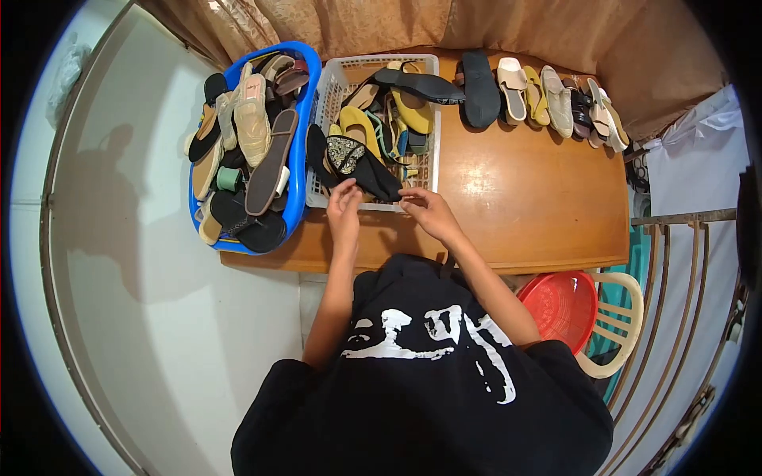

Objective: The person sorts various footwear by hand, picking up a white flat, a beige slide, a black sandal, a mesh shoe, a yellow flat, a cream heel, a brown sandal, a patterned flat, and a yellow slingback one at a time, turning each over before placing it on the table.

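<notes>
A black shoe (376, 178) with a gold-and-black patterned part lies tilted on other footwear at the near side of the white plastic basket (435, 163). My right hand (431, 213) pinches the right tip of this shoe between thumb and fingers. At the basket's near rim, my left hand (344, 208) is raised with its fingers bent and apart, close to the shoe's lower edge. Whether its fingertips touch the shoe is hard to tell. Yellow shoes (361, 129) and a dark-soled shoe (419, 85) lie in the same basket.
A blue basin (298, 178) heaped with sandals stands left of the basket. Along the back of the wooden table (532, 198) runs a row of footwear, including a black slipper (480, 89) and a yellow shoe (536, 97). A red basin (559, 309) sits on a cream chair (627, 321) at right.
</notes>
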Action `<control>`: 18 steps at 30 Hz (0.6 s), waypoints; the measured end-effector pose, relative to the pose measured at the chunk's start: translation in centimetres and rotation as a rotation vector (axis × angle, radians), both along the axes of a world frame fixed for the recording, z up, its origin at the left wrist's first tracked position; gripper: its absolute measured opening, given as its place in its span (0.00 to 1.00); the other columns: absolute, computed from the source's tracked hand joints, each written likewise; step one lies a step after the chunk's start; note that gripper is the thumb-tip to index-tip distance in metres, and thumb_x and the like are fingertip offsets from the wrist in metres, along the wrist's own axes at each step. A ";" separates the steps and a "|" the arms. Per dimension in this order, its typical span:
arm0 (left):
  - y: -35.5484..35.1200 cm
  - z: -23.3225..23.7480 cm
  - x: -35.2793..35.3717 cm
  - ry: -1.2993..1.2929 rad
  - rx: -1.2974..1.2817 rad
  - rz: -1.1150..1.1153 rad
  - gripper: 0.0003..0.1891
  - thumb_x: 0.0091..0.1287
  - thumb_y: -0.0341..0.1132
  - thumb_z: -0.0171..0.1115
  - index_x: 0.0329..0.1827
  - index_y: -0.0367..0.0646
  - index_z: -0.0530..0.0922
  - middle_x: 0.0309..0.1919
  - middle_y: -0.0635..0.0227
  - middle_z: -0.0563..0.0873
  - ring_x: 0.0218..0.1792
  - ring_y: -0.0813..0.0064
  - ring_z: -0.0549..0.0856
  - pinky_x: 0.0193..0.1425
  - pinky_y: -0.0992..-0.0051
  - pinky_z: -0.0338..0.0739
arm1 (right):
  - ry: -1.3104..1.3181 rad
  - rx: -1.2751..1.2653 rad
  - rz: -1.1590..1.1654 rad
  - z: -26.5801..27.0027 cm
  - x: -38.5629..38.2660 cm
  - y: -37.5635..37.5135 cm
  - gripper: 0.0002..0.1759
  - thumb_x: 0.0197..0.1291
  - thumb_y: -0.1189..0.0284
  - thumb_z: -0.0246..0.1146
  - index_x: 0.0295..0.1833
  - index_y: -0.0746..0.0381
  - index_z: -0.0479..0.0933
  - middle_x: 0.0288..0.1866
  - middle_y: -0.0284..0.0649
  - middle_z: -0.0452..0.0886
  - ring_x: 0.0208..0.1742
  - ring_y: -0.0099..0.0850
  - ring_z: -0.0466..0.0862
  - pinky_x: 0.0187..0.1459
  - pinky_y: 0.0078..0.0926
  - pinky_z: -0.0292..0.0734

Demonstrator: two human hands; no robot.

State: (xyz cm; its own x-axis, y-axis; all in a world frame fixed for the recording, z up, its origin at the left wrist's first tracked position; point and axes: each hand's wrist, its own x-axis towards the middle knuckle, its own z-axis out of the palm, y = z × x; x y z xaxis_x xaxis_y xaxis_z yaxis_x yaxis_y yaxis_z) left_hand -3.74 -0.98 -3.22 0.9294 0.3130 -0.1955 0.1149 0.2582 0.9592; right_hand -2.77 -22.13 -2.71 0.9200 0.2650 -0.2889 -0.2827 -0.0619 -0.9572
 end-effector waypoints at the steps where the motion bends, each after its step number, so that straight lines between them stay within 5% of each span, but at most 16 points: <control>1: 0.6 -0.1 0.6 0.020 -0.183 0.030 0.21 0.73 0.28 0.63 0.68 0.39 0.75 0.63 0.66 0.79 0.65 0.75 0.77 0.72 0.72 0.71 | -0.016 -0.045 -0.017 -0.4 0.1 0.8 0.20 0.66 0.69 0.67 0.61 0.66 0.82 0.58 0.52 0.86 0.57 0.38 0.86 0.61 0.30 0.78; 4: 3.1 -1.6 2.4 0.123 -0.491 0.142 0.24 0.72 0.31 0.64 0.70 0.43 0.73 0.67 0.63 0.75 0.71 0.68 0.72 0.78 0.62 0.64 | -0.256 -0.234 -0.006 -1.2 0.5 2.4 0.23 0.63 0.69 0.68 0.62 0.65 0.80 0.67 0.60 0.79 0.67 0.49 0.82 0.66 0.35 0.76; 5: 4.0 -2.7 3.0 0.149 -0.529 0.126 0.28 0.70 0.35 0.66 0.73 0.46 0.70 0.73 0.55 0.69 0.77 0.57 0.65 0.83 0.56 0.56 | -0.331 -0.345 -0.010 -1.6 0.7 3.1 0.24 0.63 0.69 0.69 0.64 0.64 0.79 0.68 0.60 0.77 0.68 0.47 0.81 0.66 0.35 0.76; 9: 4.8 -2.4 5.1 0.348 -0.701 0.043 0.40 0.68 0.39 0.68 0.79 0.44 0.56 0.79 0.42 0.51 0.81 0.44 0.53 0.85 0.53 0.51 | -0.461 -0.651 -0.005 -4.0 2.4 5.3 0.29 0.61 0.67 0.70 0.67 0.63 0.76 0.71 0.61 0.75 0.69 0.50 0.79 0.66 0.40 0.75; 12: 4.7 -2.8 5.8 0.361 -0.740 0.012 0.41 0.67 0.40 0.68 0.79 0.44 0.54 0.79 0.43 0.50 0.81 0.44 0.53 0.85 0.51 0.51 | -0.277 -0.540 0.051 -3.8 4.3 5.4 0.29 0.62 0.67 0.68 0.68 0.62 0.75 0.65 0.62 0.80 0.65 0.52 0.82 0.63 0.42 0.77; 18: 2.9 -0.1 4.2 0.293 -0.562 0.084 0.38 0.66 0.33 0.70 0.78 0.44 0.60 0.71 0.58 0.71 0.73 0.54 0.69 0.78 0.53 0.63 | -0.092 -0.306 -0.017 0.1 3.7 4.8 0.24 0.65 0.69 0.61 0.66 0.63 0.74 0.47 0.60 0.87 0.46 0.53 0.89 0.49 0.43 0.81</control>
State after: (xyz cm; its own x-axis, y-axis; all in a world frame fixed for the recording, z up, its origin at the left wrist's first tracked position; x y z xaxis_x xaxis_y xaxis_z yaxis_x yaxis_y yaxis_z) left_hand 0.50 1.92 -3.30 0.7891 0.1585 -0.5934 0.3092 0.7322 0.6068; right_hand 0.95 -17.35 -2.64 0.9496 0.1628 -0.2680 -0.1991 -0.3472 -0.9164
